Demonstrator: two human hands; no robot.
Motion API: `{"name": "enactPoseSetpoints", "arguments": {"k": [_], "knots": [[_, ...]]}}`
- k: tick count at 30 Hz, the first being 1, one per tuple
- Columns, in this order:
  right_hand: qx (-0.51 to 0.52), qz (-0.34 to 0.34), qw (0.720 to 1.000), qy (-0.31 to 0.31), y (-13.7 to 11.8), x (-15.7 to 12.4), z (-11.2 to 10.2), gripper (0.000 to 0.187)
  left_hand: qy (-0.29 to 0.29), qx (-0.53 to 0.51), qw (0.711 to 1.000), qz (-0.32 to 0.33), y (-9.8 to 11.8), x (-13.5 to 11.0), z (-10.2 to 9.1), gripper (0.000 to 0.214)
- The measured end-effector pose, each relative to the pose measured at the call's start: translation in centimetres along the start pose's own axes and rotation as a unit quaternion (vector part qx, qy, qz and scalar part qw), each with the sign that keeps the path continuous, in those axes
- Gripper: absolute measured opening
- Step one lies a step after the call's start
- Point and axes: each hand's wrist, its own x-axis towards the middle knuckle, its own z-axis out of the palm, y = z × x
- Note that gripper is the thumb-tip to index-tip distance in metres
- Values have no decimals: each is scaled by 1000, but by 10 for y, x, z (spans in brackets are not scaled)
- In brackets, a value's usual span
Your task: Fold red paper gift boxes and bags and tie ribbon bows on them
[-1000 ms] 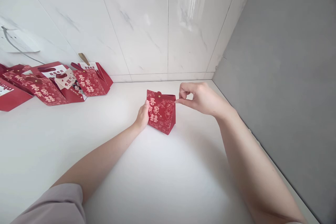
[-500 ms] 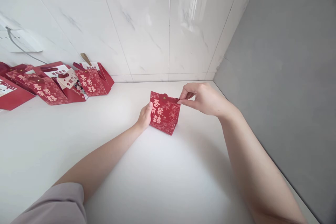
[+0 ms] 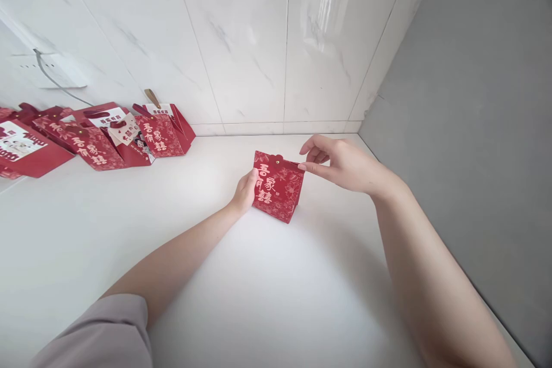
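A red paper gift box (image 3: 282,192) with pale flower print and pink characters stands tilted on the white tabletop, with a small gold stud near its top edge. My left hand (image 3: 245,191) grips its left side, thumb on the front and the other fingers hidden behind. At the upper right corner, the thumb of my right hand (image 3: 334,162) touches or nearly touches the box's edge. The index finger is lifted away from that thumb, and the remaining fingers are curled loosely.
Several similar red gift boxes (image 3: 166,137) stand along the wall at the left, some with ribbon loops and white tags. A grey cable (image 3: 56,77) hangs from a wall socket (image 3: 64,72). Marble-look tiles (image 3: 245,40) rise behind the table; a grey surface (image 3: 466,126) borders the right.
My right thumb and index finger have parted from their pinch on the box's upper corner. The whole view has shifted slightly, so everything appears further right. My left hand keeps its hold.
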Motion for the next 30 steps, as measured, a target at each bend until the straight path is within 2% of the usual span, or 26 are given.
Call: {"name": "enactPoseSetpoints", "arguments": {"k": [5, 10, 12, 13, 14, 16, 19, 20, 22, 24, 27, 30], "knots": [[-31, 19, 997, -72, 1, 2, 7, 26, -28, -24, 999, -18, -3, 2, -1, 62], [-23, 54, 995, -77, 0, 1, 5, 31, -64, 3, 997, -49, -1, 1, -3, 55], [39, 61, 995, -72, 7, 2, 6, 34, -109, 53, 991, -61, 5, -3, -7, 55], [102, 61, 990, -73, 14, 3, 10, 36, -135, 78, 986, -65, 9, -5, -10, 56], [181, 66, 978, -78, 22, 3, 16, 39, -156, 102, 980, -67, 14, -8, -13, 58], [327, 92, 937, -83, 45, 5, 35, 41, -178, 147, 971, -61, 25, -16, -23, 61], [478, 174, 857, -80, 83, 4, 73, 47, -170, 211, 961, -45, 41, -31, -41, 58], [499, 201, 842, -40, 93, 3, 84, 43, -166, 232, 957, -44, 46, -38, -48, 55], [505, 209, 837, 6, 109, 1, 100, 28, -151, 269, 950, -52, 57, -53, -60, 50], [507, 208, 836, 41, 117, -1, 107, 26, -131, 295, 945, -63, 68, -70, -69, 49], [498, 200, 843, 45, 119, -3, 107, 25, -100, 287, 949, -79, 83, -96, -74, 52], [481, 191, 855, 39, 116, -4, 107, 26, -59, 270, 956, -102, 89, -123, -68, 53]]}}
